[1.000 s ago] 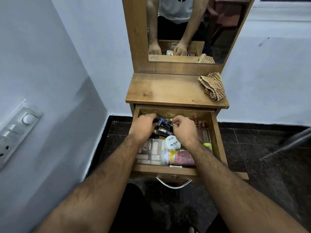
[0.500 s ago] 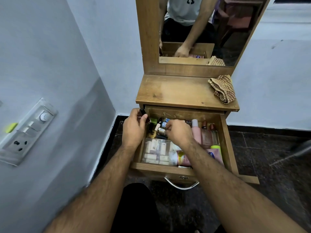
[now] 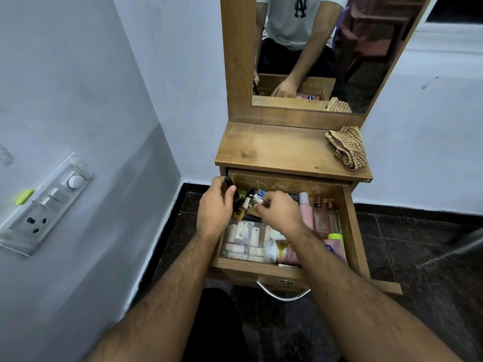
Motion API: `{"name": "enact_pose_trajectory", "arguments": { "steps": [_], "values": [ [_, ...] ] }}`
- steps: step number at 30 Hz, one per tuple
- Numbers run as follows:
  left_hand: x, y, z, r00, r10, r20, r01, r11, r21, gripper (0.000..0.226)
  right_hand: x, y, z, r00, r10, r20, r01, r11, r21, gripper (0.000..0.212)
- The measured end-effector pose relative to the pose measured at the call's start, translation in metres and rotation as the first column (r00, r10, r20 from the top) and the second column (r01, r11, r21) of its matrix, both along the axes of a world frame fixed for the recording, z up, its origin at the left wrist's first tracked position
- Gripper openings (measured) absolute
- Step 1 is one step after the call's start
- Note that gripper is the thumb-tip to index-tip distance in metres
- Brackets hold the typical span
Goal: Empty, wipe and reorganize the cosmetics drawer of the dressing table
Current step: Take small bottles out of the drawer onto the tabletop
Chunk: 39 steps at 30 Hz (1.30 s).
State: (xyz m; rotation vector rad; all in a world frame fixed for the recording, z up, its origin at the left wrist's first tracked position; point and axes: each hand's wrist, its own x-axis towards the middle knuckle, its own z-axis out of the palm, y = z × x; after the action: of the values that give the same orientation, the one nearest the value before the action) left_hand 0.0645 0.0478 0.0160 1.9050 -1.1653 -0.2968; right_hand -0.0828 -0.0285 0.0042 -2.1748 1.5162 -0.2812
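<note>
Open wooden drawer [image 3: 351, 226] crammed with small bottles [image 3: 305, 212], tubes, jars.

You stand facing a corner of pale bluish-white walls [image 3: 86, 74], the left one shaded grey along its lower part. On that left wall sits a switchboard [image 3: 45, 205] with a dial, switches and a socket, a yellow-green tag beside it. The floor [image 3: 418, 257] is dark speckled stone with a black skirting at the wall's foot. A tall mirror [image 3: 326, 48] in a wooden frame rises ahead, reflecting dark reddish furniture.
</note>
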Motion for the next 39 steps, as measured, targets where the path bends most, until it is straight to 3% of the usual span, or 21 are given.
{"name": "enact_pose_trajectory", "arguments": {
  "steps": [3,5,10,12,14,19,24,29,39],
  "values": [
    [-0.001,0.000,0.001,0.999,0.002,-0.034,-0.003,1.000,-0.017,0.023,-0.010,0.000,0.007,0.952,-0.129,0.279,0.084,0.982,0.168,0.015],
    [-0.002,-0.001,0.003,0.996,-0.005,-0.086,0.002,1.000,-0.030,0.019,-0.017,0.001,0.013,0.903,-0.188,0.386,0.095,0.964,0.249,0.015],
    [-0.006,-0.007,0.009,0.920,-0.027,-0.390,-0.010,0.996,-0.091,0.011,-0.030,-0.002,0.027,0.837,-0.277,0.471,0.157,0.948,0.277,0.023],
    [-0.006,-0.013,0.014,0.846,-0.068,-0.528,-0.001,0.991,-0.130,0.012,-0.033,-0.009,0.039,0.850,-0.243,0.467,0.143,0.961,0.238,0.018],
    [-0.004,-0.021,0.022,0.810,-0.108,-0.576,0.022,0.988,-0.154,0.015,-0.036,-0.018,0.052,0.875,-0.211,0.436,0.148,0.973,0.176,0.015],
    [0.011,-0.051,0.047,0.886,-0.169,-0.432,0.125,0.984,-0.129,0.011,-0.029,-0.055,0.094,0.942,-0.135,0.308,0.157,0.987,-0.044,0.016],
    [0.027,-0.092,0.059,0.961,-0.203,-0.186,0.201,0.979,-0.030,0.013,-0.012,-0.083,0.118,0.981,-0.171,0.089,0.178,0.980,-0.091,0.020],
    [0.036,-0.123,0.060,0.960,-0.221,-0.170,0.225,0.974,0.004,0.020,0.004,-0.102,0.116,0.984,-0.173,-0.053,0.166,0.980,-0.108,0.015],
    [0.037,-0.138,0.053,0.970,-0.220,-0.107,0.227,0.972,0.055,0.029,0.019,-0.129,0.116,0.995,-0.088,-0.056,0.085,0.995,-0.050,0.018]
  ]
}}
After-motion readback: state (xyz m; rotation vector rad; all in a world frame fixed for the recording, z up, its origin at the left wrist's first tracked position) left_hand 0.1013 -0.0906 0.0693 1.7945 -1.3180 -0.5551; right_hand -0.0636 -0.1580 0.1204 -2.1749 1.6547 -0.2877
